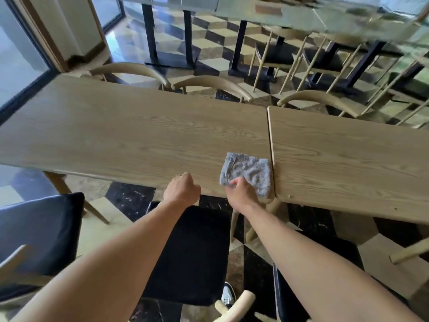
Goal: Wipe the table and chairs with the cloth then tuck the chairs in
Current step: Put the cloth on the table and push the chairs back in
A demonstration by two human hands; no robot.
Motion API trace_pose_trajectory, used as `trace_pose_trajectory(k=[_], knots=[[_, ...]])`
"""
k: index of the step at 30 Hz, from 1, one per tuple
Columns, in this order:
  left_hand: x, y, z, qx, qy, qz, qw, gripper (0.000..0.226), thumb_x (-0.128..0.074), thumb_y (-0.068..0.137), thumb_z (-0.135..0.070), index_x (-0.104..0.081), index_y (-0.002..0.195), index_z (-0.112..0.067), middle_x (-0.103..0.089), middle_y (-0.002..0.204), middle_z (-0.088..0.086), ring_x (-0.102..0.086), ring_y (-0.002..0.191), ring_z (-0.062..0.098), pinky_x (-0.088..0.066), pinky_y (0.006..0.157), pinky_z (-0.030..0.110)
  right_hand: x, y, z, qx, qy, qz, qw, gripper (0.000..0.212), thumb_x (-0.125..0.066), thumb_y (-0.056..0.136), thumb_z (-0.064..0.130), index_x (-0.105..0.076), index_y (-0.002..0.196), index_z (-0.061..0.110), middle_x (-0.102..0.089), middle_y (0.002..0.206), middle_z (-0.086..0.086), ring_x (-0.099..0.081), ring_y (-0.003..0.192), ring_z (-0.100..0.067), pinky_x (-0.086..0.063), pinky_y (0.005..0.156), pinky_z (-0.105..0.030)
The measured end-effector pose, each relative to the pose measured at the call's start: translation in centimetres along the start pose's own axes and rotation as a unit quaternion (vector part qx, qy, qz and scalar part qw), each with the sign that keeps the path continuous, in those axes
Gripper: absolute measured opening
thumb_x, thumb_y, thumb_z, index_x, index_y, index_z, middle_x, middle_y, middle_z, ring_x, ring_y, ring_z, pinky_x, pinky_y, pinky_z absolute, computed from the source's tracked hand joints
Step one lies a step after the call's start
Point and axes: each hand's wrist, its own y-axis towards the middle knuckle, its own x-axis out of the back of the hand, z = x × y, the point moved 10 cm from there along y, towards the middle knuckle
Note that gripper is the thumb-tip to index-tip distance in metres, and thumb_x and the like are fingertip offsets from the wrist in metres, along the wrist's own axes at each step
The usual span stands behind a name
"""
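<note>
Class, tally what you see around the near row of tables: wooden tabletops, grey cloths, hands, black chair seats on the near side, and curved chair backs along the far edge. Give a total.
Wooden tabletops: 2
Grey cloth: 1
Hands: 2, left hand and right hand
Black chair seats: 3
Curved chair backs: 3
Total: 11

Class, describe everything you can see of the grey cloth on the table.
The cloth is grey, towel-like fabric with a nubbly weave and a hemmed left edge. It lies flat, folded to a rough rectangle, on the near right corner of the left wooden table, beside the seam with the next one. The right hand rests on its near edge, fingers on the fabric.
</note>
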Motion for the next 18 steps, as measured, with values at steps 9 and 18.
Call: trace_pose_trajectory(k=[9, 18], knots=[[11.9, -8.6, 10.2, 0.071, -0.007, -0.058, 0.996, 0.018, -0.051, 0.079, -0.023, -0.059, 0.072, -0.009, -0.059, 0.067, 0.008, -0.06, 0.068, 0.031, -0.046, 0.058, 0.032, -5.3, -7.1, 13.6, 0.109, -0.024, 0.074, 0.991, 0.017, -0.054, 0.094, 0.033, -0.059, 0.103, 0.02, -0.061, 0.104, 0.0, -0.056, 0.094, -0.021, -0.042, 0.075, -0.028], [21.5, -24.0, 28.2, 0.266, -0.026, -0.189, 0.945, 0.027, -0.053, 0.094, -0.024, -0.07, 0.1, -0.005, -0.068, 0.089, 0.01, -0.064, 0.078, 0.026, -0.052, 0.066, 0.036, -19.0, -17.6, 25.7, 0.261, -0.06, 0.228, 0.936, 0.03, -0.053, 0.095, 0.035, -0.064, 0.11, 0.011, -0.068, 0.117, -0.013, -0.061, 0.108, -0.034, -0.049, 0.089, -0.036]])
